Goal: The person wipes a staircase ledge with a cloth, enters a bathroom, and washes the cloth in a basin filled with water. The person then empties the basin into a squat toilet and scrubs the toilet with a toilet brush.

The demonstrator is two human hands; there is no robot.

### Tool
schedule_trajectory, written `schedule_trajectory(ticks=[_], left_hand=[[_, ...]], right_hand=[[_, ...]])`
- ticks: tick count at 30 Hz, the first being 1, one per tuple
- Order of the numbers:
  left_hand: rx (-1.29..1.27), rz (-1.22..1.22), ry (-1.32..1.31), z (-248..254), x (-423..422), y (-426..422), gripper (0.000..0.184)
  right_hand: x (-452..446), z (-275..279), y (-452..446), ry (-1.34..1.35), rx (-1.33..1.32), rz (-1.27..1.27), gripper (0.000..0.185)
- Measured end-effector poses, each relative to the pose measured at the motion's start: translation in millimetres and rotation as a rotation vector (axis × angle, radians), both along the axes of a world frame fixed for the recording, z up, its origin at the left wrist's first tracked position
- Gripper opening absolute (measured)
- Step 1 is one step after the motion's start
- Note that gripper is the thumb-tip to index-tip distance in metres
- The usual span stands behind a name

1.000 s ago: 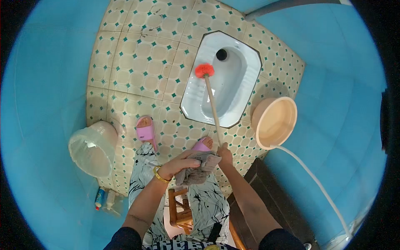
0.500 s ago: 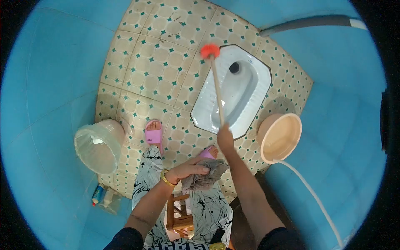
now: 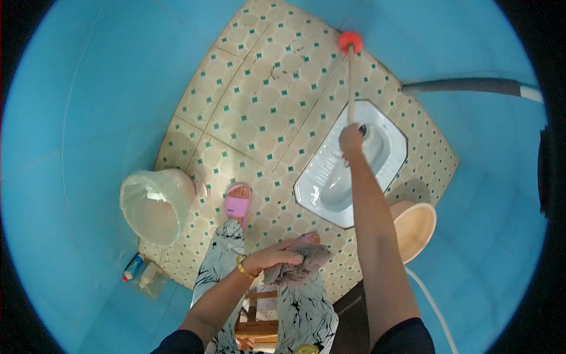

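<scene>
My right hand [image 3: 351, 139] is closed round the pale handle of a toilet brush [image 3: 351, 76], its arm stretched far forward. The brush's round red-orange head [image 3: 351, 42] is at the far edge of the floor, close to the blue wall. Under my right hand and forearm lies a white squat toilet [image 3: 330, 200], partly covered by them. Close to my lap, my left hand [image 3: 276, 258] grips a crumpled grey-brown cloth [image 3: 300, 265], thumb on top.
A peach basin [image 3: 415, 231] with a white hose [image 3: 433, 301] stands at the right. On the left are a lined bin [image 3: 150, 215] and bottles [image 3: 134, 266]. A wooden stool [image 3: 257, 330] is between my legs. A grey pipe [image 3: 466, 87] runs along the back wall.
My right hand has carried the brush forward and right, from beside the toilet to the wall edge. The left hand keeps the cloth near my lap. The view has shifted.
</scene>
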State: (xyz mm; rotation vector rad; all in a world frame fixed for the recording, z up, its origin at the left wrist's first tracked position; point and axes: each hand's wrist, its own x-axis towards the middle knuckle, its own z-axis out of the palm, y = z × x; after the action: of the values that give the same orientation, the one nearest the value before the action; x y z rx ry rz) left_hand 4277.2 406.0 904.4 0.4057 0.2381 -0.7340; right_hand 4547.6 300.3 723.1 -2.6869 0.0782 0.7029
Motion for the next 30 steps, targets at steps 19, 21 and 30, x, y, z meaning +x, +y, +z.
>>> schedule_trajectory(ticks=[19,21,30], left_hand=[[-0.086,0.233,-0.044,2,-4,49,0.052],[-0.136,0.326,0.090,19,-12,74,0.052],[-0.334,0.851,0.267,0,-68,113,0.051]], right_hand=[[10,-82,12,0.061,-0.115,0.037,0.013],[5,-83,74,0.083,-0.173,0.329,0.014],[-8,-11,313,-0.202,-0.432,1.376,0.019]])
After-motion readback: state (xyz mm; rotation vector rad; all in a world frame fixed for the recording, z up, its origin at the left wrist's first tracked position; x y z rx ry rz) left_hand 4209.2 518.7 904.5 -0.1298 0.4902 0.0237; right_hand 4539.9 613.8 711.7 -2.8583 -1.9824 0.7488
